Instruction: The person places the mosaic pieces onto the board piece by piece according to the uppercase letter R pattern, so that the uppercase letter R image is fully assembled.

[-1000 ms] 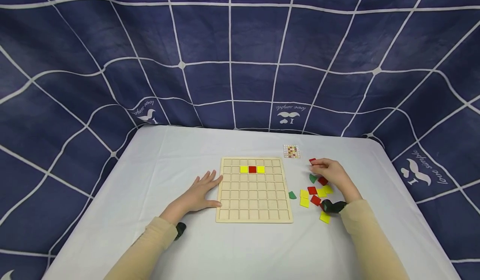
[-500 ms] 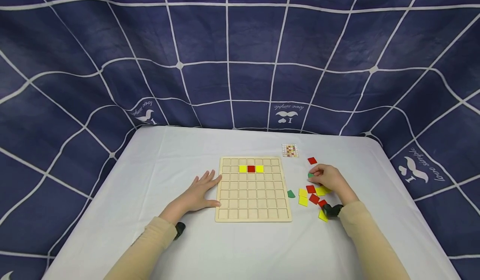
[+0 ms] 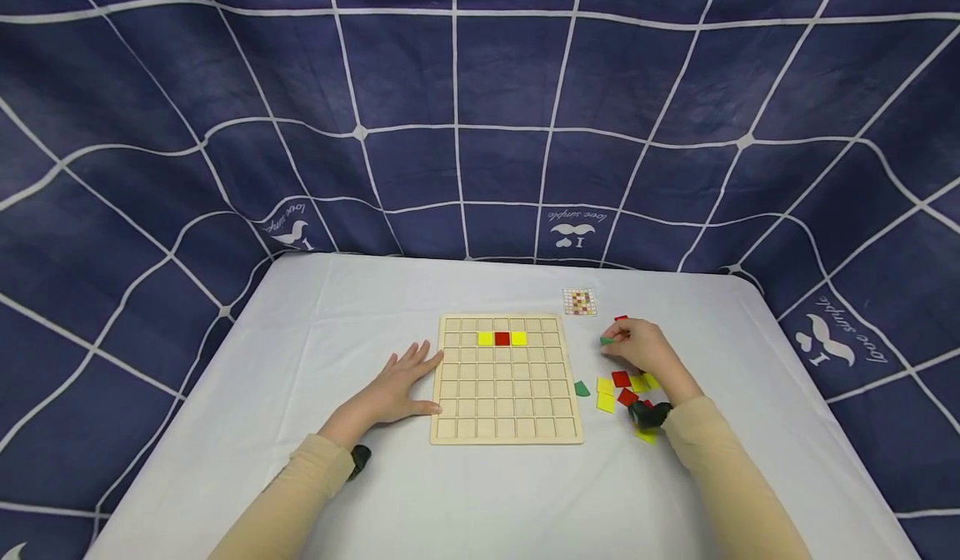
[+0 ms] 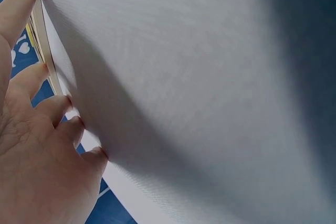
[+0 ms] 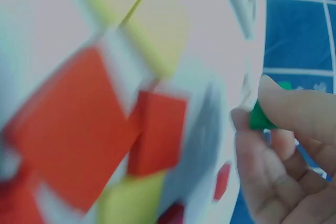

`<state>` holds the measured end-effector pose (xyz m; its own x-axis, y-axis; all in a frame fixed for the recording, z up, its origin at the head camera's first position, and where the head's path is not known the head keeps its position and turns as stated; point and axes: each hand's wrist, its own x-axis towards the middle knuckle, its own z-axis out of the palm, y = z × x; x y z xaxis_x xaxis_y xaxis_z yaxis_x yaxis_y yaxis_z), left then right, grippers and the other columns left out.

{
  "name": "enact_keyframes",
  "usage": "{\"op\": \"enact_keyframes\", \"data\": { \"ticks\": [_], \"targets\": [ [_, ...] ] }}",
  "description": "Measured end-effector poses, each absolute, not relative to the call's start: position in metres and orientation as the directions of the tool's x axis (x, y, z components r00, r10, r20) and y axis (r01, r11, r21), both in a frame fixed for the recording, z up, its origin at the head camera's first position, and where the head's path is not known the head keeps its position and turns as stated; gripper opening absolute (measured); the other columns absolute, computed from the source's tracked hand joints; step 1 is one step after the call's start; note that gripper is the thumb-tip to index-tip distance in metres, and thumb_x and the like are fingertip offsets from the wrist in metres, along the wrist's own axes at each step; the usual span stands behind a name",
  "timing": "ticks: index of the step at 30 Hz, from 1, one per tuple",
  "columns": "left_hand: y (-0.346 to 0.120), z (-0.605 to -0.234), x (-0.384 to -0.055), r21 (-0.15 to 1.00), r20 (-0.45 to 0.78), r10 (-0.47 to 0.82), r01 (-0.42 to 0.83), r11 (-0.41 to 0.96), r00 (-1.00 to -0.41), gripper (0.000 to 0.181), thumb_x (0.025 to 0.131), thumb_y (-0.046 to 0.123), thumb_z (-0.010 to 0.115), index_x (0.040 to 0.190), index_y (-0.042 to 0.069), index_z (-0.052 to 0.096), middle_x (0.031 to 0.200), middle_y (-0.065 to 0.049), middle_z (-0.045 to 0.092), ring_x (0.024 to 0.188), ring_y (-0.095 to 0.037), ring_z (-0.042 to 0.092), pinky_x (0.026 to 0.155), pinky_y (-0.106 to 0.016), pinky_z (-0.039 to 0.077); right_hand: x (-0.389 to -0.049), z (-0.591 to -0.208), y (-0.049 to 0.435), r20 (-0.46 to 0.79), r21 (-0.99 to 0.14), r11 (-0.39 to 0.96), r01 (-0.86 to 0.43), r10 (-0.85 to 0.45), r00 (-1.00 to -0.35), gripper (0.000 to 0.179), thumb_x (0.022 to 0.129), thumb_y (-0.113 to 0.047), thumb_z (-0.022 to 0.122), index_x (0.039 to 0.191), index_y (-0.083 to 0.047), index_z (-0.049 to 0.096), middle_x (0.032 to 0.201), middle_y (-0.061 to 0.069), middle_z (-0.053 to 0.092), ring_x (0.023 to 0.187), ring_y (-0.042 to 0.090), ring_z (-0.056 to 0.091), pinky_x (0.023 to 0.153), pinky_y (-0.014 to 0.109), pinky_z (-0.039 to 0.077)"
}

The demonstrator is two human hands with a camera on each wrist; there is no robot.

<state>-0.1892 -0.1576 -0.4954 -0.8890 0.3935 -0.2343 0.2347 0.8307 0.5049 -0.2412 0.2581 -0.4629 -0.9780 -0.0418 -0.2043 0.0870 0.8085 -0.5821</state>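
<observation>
A wooden grid board (image 3: 506, 389) lies mid-table, with a yellow, a red (image 3: 502, 339) and a yellow square tile side by side in its second row from the back. My left hand (image 3: 397, 389) lies spread along the board's left edge, thumb and forefinger touching it. To the right of the board, my right hand (image 3: 643, 347) pinches a small green tile (image 5: 260, 118) between thumb and fingers, above the cloth. Below that hand are scattered red and yellow tiles (image 3: 605, 403). Another green tile (image 3: 582, 389), with one curved edge, lies beside the board's right edge.
A small printed pattern card (image 3: 580, 302) lies behind the board's right corner. One red tile (image 3: 621, 318) is partly hidden behind my right hand. White cloth (image 3: 360, 293) covers the table, and a blue checked curtain (image 3: 502, 168) hangs around the back and sides.
My right hand has left the red tile at the back, come down to the green tile, pinched it and carried it a little leftward and back. My left hand and the board stay put.
</observation>
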Motion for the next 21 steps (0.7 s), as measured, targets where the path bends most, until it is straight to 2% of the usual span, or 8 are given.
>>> {"op": "enact_keyframes", "data": {
  "ticks": [6, 12, 17, 21],
  "targets": [
    [-0.157, -0.495, -0.189, 0.504, -0.231, 0.395, 0.238, 0.83, -0.889, 0.094, 0.079, 0.048, 0.077, 0.155, 0.016, 0.032, 0.165, -0.014, 0.013, 0.154, -0.034, 0.007, 0.124, -0.056, 0.005, -0.249, -0.459, 0.235, -0.141, -0.682, 0.728, 0.065, -0.044, -0.989, 0.02, 0.086, -0.013, 0.074, 0.103, -0.004, 0.069, 0.092, 0.009, 0.064, 0.079, 0.019, 0.058, 0.068, 0.023, 0.051],
    [-0.158, -0.496, -0.189, 0.503, -0.228, 0.393, 0.238, 0.831, -0.891, 0.095, 0.078, 0.048, 0.078, 0.155, 0.015, 0.032, 0.165, -0.015, 0.014, 0.154, -0.035, 0.007, 0.124, -0.056, 0.005, -0.253, -0.463, 0.21, -0.089, -0.771, 0.636, 0.044, -0.04, -0.995, 0.02, 0.086, -0.008, 0.073, 0.104, -0.002, 0.067, 0.096, 0.012, 0.065, 0.08, 0.018, 0.059, 0.068, 0.021, 0.051],
    [-0.158, -0.497, -0.19, 0.503, -0.223, 0.394, 0.241, 0.83, -0.891, 0.095, 0.078, 0.049, 0.077, 0.155, 0.016, 0.033, 0.165, -0.015, 0.014, 0.154, -0.035, 0.007, 0.124, -0.057, 0.005, -0.255, -0.467, 0.192, -0.09, -0.775, 0.631, 0.034, -0.057, -0.994, 0.018, 0.086, -0.009, 0.073, 0.103, -0.006, 0.071, 0.094, 0.008, 0.065, 0.08, 0.018, 0.058, 0.068, 0.022, 0.05],
    [-0.157, -0.497, -0.19, 0.501, -0.221, 0.396, 0.245, 0.83, -0.891, 0.095, 0.077, 0.049, 0.077, 0.155, 0.016, 0.033, 0.165, -0.015, 0.014, 0.154, -0.034, 0.007, 0.124, -0.057, 0.005, -0.256, -0.469, 0.179, -0.086, -0.785, 0.619, 0.017, -0.082, -0.993, 0.02, 0.086, -0.009, 0.073, 0.106, -0.005, 0.07, 0.095, 0.009, 0.066, 0.082, 0.018, 0.061, 0.07, 0.025, 0.053]
  ]
}}
